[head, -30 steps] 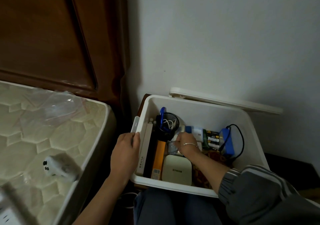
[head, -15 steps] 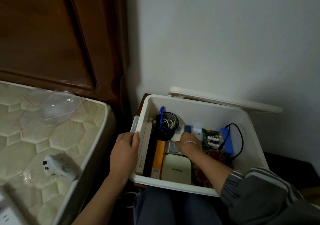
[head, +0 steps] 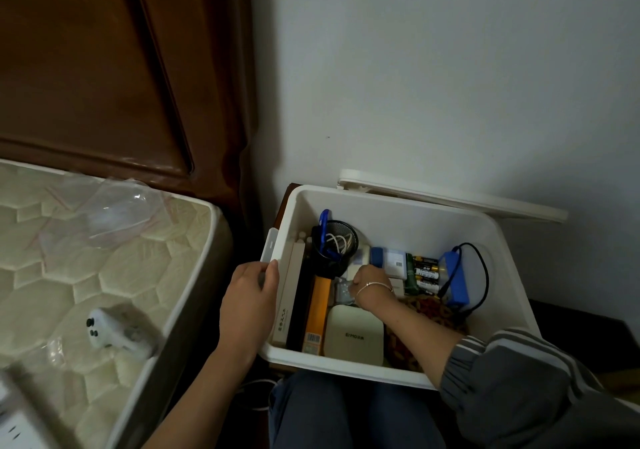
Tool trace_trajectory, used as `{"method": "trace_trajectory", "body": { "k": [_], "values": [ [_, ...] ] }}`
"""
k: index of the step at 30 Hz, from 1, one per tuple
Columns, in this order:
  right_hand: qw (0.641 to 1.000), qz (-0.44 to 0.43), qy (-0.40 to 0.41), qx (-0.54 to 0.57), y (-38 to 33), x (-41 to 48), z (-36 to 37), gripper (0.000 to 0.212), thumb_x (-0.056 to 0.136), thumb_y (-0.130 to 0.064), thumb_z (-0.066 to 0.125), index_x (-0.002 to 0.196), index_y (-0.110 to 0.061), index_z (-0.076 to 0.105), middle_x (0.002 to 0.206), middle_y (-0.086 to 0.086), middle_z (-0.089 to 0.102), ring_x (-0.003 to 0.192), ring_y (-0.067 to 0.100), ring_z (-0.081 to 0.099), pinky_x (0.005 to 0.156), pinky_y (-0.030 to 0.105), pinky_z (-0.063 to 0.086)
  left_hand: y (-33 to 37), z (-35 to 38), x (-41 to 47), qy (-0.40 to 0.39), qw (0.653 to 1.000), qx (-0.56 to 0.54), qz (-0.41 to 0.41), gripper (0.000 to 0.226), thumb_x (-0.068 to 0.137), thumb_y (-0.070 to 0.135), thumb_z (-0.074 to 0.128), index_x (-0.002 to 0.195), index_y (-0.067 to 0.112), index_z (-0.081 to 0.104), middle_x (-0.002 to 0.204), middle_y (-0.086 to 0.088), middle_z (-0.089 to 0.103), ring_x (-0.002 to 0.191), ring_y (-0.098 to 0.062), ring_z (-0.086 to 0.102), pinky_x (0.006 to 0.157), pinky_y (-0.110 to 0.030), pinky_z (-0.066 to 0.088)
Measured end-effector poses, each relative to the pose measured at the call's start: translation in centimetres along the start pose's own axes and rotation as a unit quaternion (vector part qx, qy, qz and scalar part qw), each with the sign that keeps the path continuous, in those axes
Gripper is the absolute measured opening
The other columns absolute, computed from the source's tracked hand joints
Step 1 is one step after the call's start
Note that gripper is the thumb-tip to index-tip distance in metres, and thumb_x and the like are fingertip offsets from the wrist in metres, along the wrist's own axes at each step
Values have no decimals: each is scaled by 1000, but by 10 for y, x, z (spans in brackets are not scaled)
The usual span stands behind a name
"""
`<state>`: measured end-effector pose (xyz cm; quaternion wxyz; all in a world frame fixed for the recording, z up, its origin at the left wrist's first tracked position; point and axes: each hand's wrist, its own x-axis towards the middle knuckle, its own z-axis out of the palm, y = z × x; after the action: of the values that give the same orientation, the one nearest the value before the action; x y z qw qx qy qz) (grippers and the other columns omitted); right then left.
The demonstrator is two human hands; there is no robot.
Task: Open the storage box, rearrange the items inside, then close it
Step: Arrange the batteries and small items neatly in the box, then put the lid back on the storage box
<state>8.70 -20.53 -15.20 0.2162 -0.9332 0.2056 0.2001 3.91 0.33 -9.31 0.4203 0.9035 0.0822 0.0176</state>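
The bed [head: 104, 275] fills the left side. The storage box [head: 415, 223] stands open just beside its edge, against the wall, with the lid [head: 450, 199] resting behind the back rim. Over the last second almost nothing has shifted. The left grip [head: 249, 303] stays curled over the box's left rim, steadying it. The right grip [head: 372, 287] stays low among the items mid-box, between the mesh cup [head: 332, 251] near the back left corner and the batteries [head: 424, 274]. Its fingers are turned down out of sight, so I cannot tell whether it holds anything. Rearranging seems under way, with nothing visibly relocated yet; closing lies ahead.
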Motion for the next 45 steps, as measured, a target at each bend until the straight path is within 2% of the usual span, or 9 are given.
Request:
{"method": "trace_trajectory", "body": {
  "k": [2, 13, 18, 25, 31, 36, 39, 42, 45],
  "values": [
    [1000, 11, -8, 12, 2, 4, -2, 20, 88, -8, 59, 103, 0, 69, 108, 13, 68, 101, 26, 64, 83, 27, 52, 0, 0, 0, 2, 1000, 1, 1, 34, 100, 39, 41, 103, 15, 65, 100, 0, 59, 76, -5, 55, 56, -15, 34],
    [998, 13, -10, 63, 9, 18, -9, 20, 88, -9, 58, 101, -3, 71, 109, 11, 69, 102, 24, 63, 89, 30, 52, 0, 0, 0, 7, 1000, -1, -4, 35, 99, 41, 41, 104, 17, 66, 101, 2, 59, 77, -4, 55, 57, -16, 34],
    [999, -20, 33, -9, 7, 15, -7, 24, 91, -10, 52, 111, -5, 66, 112, 15, 65, 103, 29, 62, 86, 30, 49, -1, 1, 0, 11, 1000, -4, 1, 33, 99, 41, 42, 104, 19, 66, 98, 5, 59, 77, -4, 56, 57, -16, 35],
    [997, -53, 13, -46, 3, 6, -14, 19, 89, -10, 56, 100, -2, 70, 103, 14, 69, 95, 28, 64, 82, 31, 53, -3, 3, 2, 9, 1000, 10, 6, 33, 99, 42, 42, 85, 20, 62, 88, 1, 59, 68, -7, 56, 54, -17, 34],
    [985, -146, -14, 86, 15, -41, -76, 12, 83, -25, 69, 91, -16, 70, 96, 2, 69, 89, 16, 64, 80, 28, 52, -5, 0, 7, 4, 999, 42, 28, 33, 100, 38, 42, 115, 17, 62, 107, 0, 59, 77, -2, 52, 58, -16, 34],
    [951, -178, 156, 199, 68, -81, -160, 9, 82, -13, 70, 79, -22, 69, 80, 0, 71, 73, 10, 64, 68, 20, 50, 11, -13, 29, 23, 993, 83, 78, 38, 99, 34, 47, 125, 9, 58, 121, -12, 60, 107, -22, 55, 88, -37, 44],
    [911, -121, 310, 244, 103, -77, -205, 3, 83, -7, 67, 84, -8, 70, 78, 12, 67, 64, 14, 57, 61, 14, 44, 46, -13, 52, 37, 990, 59, 119, 31, 98, 29, 49, 119, 9, 61, 110, -6, 62, 105, -20, 56, 88, -37, 44],
    [881, -29, 404, 243, 137, -58, -237, 14, 85, -17, 64, 95, -9, 70, 89, 13, 69, 81, 23, 61, 74, 25, 43, 83, -1, 77, 12, 992, 1, 124, 22, 98, 27, 45, 98, 13, 61, 91, 3, 59, 86, -18, 55, 73, -30, 37],
    [867, 23, 408, 285, 147, -33, -252, 23, 88, -22, 60, 105, -6, 66, 107, 17, 67, 101, 31, 61, 86, 34, 44, 116, 18, 100, 4, 996, -68, 50, 35, 101, 31, 39, 122, 9, 57, 106, 2, 55, 97, -17, 49, 81, -29, 33]
  ]
}}
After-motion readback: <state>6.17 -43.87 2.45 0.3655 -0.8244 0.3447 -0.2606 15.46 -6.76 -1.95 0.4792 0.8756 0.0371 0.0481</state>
